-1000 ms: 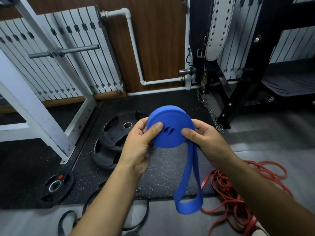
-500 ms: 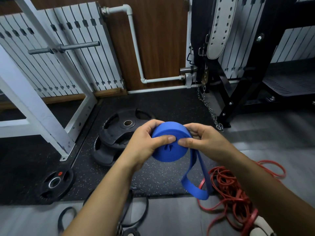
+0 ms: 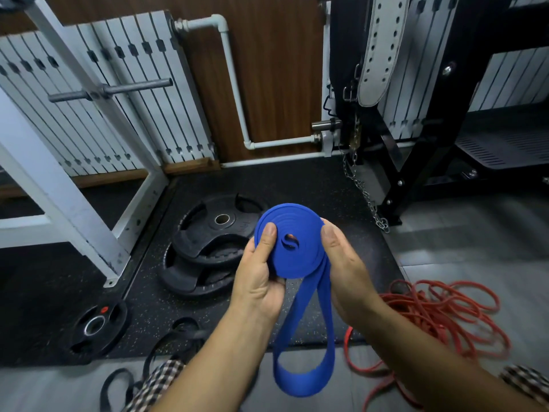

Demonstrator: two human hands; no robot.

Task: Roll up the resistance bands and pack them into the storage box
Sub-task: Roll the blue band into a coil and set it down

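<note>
Looking down from your head camera, you hold the coiled blue resistance band [image 3: 292, 242] between both hands, above the black weight plates [image 3: 214, 233]. Your left hand [image 3: 258, 281] curls round its left edge, and your right hand [image 3: 344, 263] clasps the right edge (thumbs on the coil's face). Its unrolled end hangs in a loop between your forearms. Red bands [image 3: 439, 316] lie tangled on the floor to your right.

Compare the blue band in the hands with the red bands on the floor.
The blue band is wide and flat; the red bands are much narrower. The blue band is mostly wound into a tight coil with a loop hanging below; the red bands lie in a loose tangle. The left hand and right hand hold the blue band; the red bands rest on the floor. Neither is in a box.
</note>
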